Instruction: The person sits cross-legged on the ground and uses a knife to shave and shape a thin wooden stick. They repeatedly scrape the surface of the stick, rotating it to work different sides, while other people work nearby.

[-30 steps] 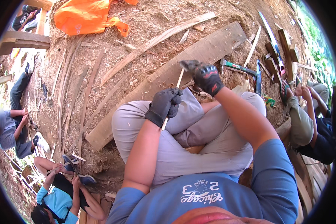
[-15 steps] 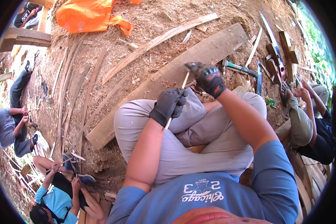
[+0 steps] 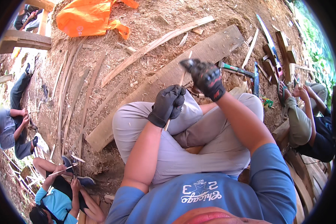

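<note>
My left hand (image 3: 168, 105), in a black glove, is closed around a thin pale wooden stick (image 3: 182, 77). The stick slants up and away over my crossed legs, and its lower end shows below the fist. My right hand (image 3: 208, 79), in a black glove with padded knuckles, is closed beside the upper part of the stick. A dark, pointed, blade-like tool (image 3: 186, 65) juts from it against the stick; its handle is hidden in the fist. A wide wooden plank (image 3: 153, 87) lies on the ground beyond my knees.
A green-and-black hammer (image 3: 235, 69) and a blue-bladed saw (image 3: 269, 39) lie at the right. Long wooden strips (image 3: 153, 44), shavings and an orange bag (image 3: 85, 18) are on the ground ahead. Several other people sit around, including one in light blue (image 3: 59, 199) at lower left.
My right hand has shifted slightly toward me and left, with the tool beside the stick. More of the stick's far end now shows beyond it. My left hand stays closed on the stick.
</note>
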Available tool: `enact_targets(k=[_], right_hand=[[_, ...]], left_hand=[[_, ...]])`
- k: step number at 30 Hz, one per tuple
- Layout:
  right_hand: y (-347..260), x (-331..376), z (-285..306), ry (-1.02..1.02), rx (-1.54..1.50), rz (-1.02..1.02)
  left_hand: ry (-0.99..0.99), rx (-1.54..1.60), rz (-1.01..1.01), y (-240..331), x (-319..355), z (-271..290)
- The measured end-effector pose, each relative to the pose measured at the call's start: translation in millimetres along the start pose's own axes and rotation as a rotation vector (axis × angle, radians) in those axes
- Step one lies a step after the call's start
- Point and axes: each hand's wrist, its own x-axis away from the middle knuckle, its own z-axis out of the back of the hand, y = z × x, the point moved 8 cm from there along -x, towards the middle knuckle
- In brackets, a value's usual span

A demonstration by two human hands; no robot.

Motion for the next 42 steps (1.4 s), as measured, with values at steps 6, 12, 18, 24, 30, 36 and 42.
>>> enact_targets(k=[6, 12, 18, 24, 30, 36, 42], right_hand=[[-33.2, -0.8, 23.1, 0.049, -0.045, 0.212], [111.5, 7.8, -5.6, -0.004, -0.331, -0.867], [83.6, 49.4, -52.9, -0.247, -1.67, -1.147], [33.1, 27.9, -36.6, -0.298, -1.816, -1.239], [41.2, 28.7, -41.0, -0.496, -1.586, -1.171], [63.3, 33.3, -63.5, -0.343, -1.526, -1.129], [113.8, 22.8, -64.5, -0.15, -1.66, -1.02]], left_hand=[[0.024, 0.014, -0.027, 3.1, -0.6, 3.1], [-0.05, 0.034, -0.051, 7.4, -4.4, -2.5], [0.045, -0.007, -0.145, 22.8, -3.4, -11.2], [0.067, -0.201, -0.2, 21.4, -8.4, -11.5], [0.145, -0.502, -0.25, 25.3, -11.3, -17.9], [0.131, -0.519, -0.216, 16.3, -19.3, -24.3], [0.061, -0.358, -0.126, 3.4, -23.1, -12.3]])
